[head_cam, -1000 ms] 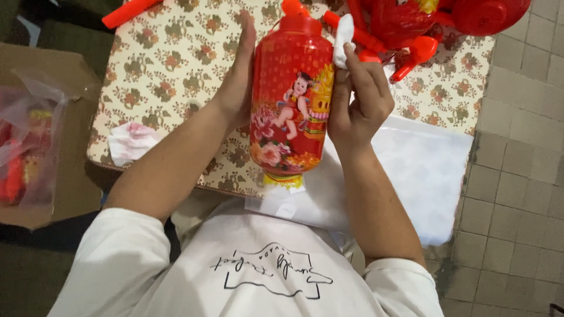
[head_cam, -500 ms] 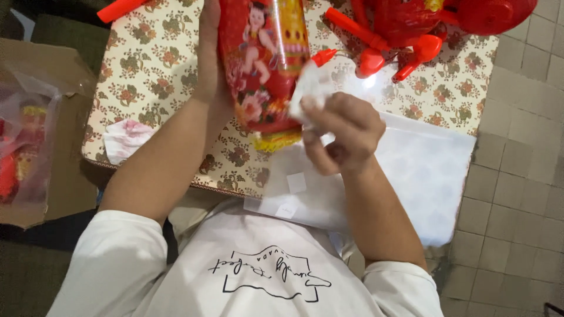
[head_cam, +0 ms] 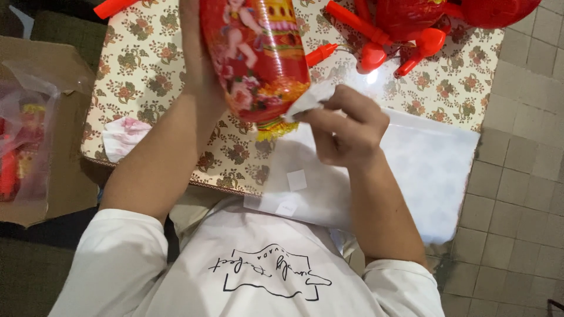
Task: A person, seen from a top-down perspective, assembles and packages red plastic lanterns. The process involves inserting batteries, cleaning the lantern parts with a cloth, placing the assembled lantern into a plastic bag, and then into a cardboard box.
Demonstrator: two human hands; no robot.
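While the left hand (head_cam: 200, 64) grips a red lantern (head_cam: 255, 58) above the floral table (head_cam: 147, 76), the right hand (head_cam: 346, 129) pinches a small white sticker (head_cam: 305, 103) against its lower end.

Both grips are closed tight (the lantern tilts); it might slip, or the sticker crease, landing on the white plastic sheet (head_cam: 423, 170).

Cardboard box (head_cam: 56, 176) left; floral tablecloth (head_cam: 147, 64); red plastic handles (head_cam: 411, 50) beyond.
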